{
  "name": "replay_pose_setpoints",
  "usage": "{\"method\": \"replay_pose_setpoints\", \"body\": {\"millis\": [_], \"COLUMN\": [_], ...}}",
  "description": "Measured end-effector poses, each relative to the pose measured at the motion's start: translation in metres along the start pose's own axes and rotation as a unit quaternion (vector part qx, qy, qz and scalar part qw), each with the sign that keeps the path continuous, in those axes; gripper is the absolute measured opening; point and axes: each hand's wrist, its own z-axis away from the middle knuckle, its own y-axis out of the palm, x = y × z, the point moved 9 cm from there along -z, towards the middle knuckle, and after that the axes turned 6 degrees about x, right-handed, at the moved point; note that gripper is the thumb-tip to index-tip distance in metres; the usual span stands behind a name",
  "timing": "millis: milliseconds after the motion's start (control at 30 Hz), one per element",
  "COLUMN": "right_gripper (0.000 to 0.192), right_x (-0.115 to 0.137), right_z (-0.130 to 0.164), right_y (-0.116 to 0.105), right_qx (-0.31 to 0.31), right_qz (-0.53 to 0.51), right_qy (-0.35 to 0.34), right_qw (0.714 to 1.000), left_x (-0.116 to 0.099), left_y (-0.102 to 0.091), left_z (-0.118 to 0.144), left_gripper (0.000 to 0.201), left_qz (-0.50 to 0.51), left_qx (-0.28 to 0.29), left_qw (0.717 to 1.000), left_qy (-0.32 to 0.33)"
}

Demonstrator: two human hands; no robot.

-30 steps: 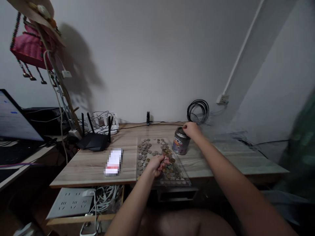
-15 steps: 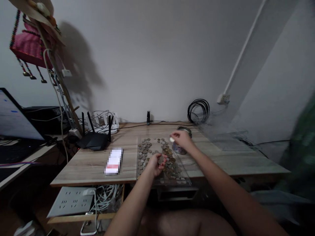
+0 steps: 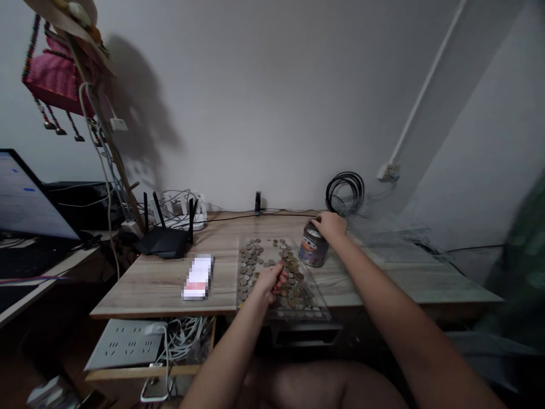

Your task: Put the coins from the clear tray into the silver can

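My left hand (image 3: 275, 281) is closed above a clear flat tray (image 3: 322, 310); the coins seen in its palm a moment ago are hidden by its curled fingers. Many loose coins (image 3: 251, 267) lie spread in the tray, silvery and brassy ones. To the right of the tray stands a round printed tin (image 3: 314, 250), upright. Over its rim is my right hand (image 3: 331, 226), fingertips pinched together at the open mouth; what they hold, if anything, is out of sight.
A phone (image 3: 198, 276) with a lit screen lies left of the tray. Behind it stand a black router (image 3: 165, 241) and white cables. A coiled black cable (image 3: 346, 191) leans against the wall. Below the desk edge, an open drawer holds a power strip (image 3: 125, 343).
My right hand has moved right and up with a pale coin, from beside the tin to its mouth. The fingers of my left hand have curled closed.
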Motion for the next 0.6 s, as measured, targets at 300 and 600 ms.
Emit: {"method": "replay_pose_setpoints", "body": {"millis": [300,600], "right_gripper": [0.030,0.019], "right_x": [0.100,-0.029], "right_z": [0.120,-0.005], "right_y": [0.077,0.006], "right_qx": [0.296,-0.005], "right_qz": [-0.344,-0.057], "right_qy": [-0.232,0.077], "right_qw": [0.860,0.995], "left_x": [0.001,0.007], "left_y": [0.014,0.010], "left_z": [0.000,0.003], "left_gripper": [0.033,0.020], "left_qz": [0.096,0.105], "left_qx": [0.062,0.033], "left_qw": [0.993,0.991], "left_qy": [-0.026,-0.070]}}
